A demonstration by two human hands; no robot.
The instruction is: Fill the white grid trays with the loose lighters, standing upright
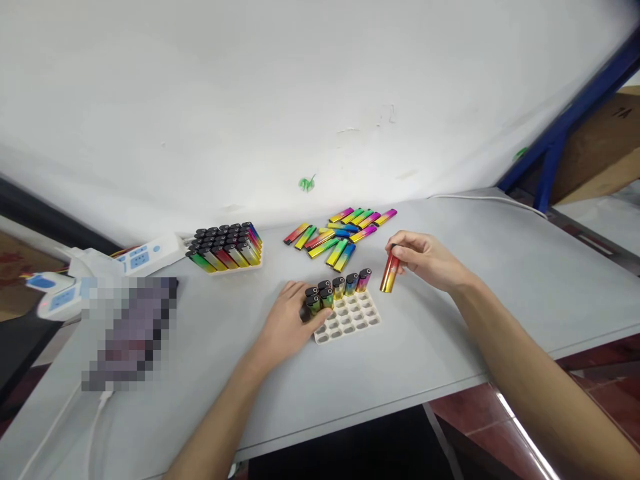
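Observation:
In my right hand, closed with fingertips and thumb, is a red and gold lighter, tilted and raised to the right of a white tray with rows of slots. Lighters with black tops stand along the tray's far row and left side, among them a blue one and a magenta one. My left hand is curled around the lighters at the tray's left side, its thumb beside a green lighter. A dark round lighter end shows between its fingers; the rest is hidden.
Loose multicoloured lighters lie near the wall. A second tray full of upright lighters stands at back left. Farther left are power strips, a blurred-out device and white cables. The table's front edge is near me.

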